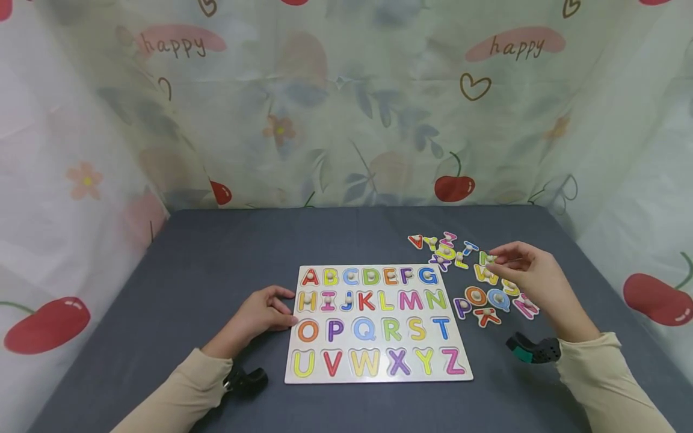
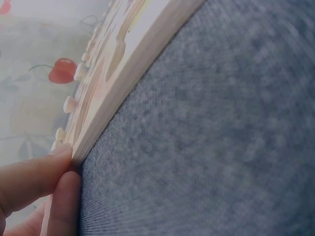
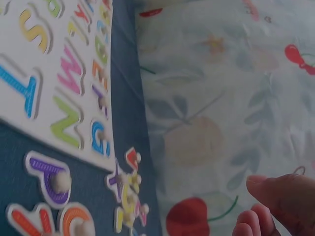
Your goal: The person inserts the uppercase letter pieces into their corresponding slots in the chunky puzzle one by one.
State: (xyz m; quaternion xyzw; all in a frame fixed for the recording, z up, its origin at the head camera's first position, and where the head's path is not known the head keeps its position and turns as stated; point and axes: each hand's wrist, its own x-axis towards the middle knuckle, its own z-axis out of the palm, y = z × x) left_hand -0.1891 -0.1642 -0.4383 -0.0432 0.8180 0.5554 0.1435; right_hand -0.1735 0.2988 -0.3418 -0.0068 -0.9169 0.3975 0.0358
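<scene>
A white alphabet puzzle board (image 1: 387, 290) lies on the dark table, with knobbed letters seated from A through J and the later slots showing printed letters. My left hand (image 1: 265, 310) grips the board's left edge; in the left wrist view, the thumb (image 2: 59, 151) presses its upper rim while a finger lies against its side. My right hand (image 1: 522, 270) is over the loose letters at the right, fingertips beside the green N piece (image 1: 483, 257). In the right wrist view, its thumb (image 3: 275, 189) and fingers stand slightly apart, with no piece visible between them.
Right of the board lie the purple P (image 1: 461, 308), orange O (image 1: 476, 295), blue Q (image 1: 498, 299), red K (image 1: 486, 317) and yellow W (image 1: 485, 275). Farther back, several more letters cluster around the purple X (image 1: 440, 262). A patterned curtain (image 1: 335, 120) surrounds the table.
</scene>
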